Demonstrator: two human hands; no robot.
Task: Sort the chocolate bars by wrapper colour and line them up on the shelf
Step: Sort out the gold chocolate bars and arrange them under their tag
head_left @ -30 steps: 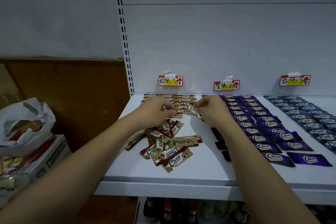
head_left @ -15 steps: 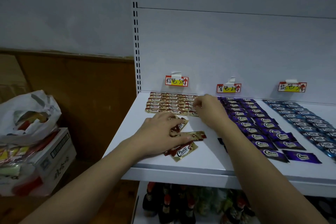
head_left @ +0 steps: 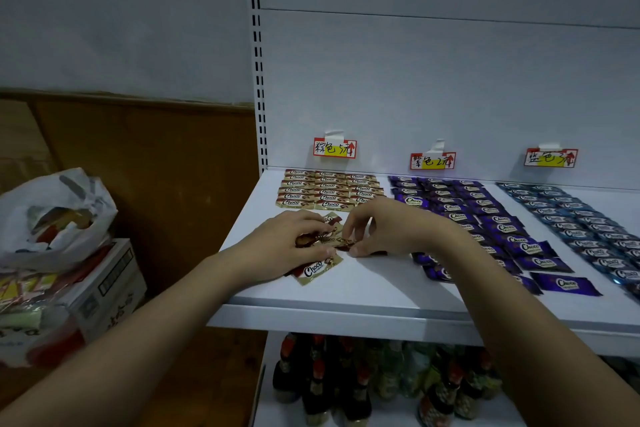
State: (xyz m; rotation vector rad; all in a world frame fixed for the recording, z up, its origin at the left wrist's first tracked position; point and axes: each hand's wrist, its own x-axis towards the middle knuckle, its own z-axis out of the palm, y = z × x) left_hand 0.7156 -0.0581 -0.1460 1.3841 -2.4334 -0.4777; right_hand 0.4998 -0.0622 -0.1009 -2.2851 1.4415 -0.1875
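Note:
On the white shelf, neat rows of brown-gold chocolate bars lie at the back left. Purple bars fill the middle and blue bars the right. A small loose pile of brown-gold bars sits in front of the brown rows. My left hand lies on this pile, fingers and thumb curled round some of its bars. My right hand pinches the end of one brown bar from the pile between thumb and fingers. My right forearm hides part of the purple bars.
Three handwritten price labels are stuck on the back panel, one above each colour. A white plastic bag rests on a cardboard box to the left. Dark bottles stand on the lower shelf.
My right hand has come back from the brown rows to the loose pile and pinched a bar there. My left hand stayed on the pile and its fingers curled. The camera shifted slightly.

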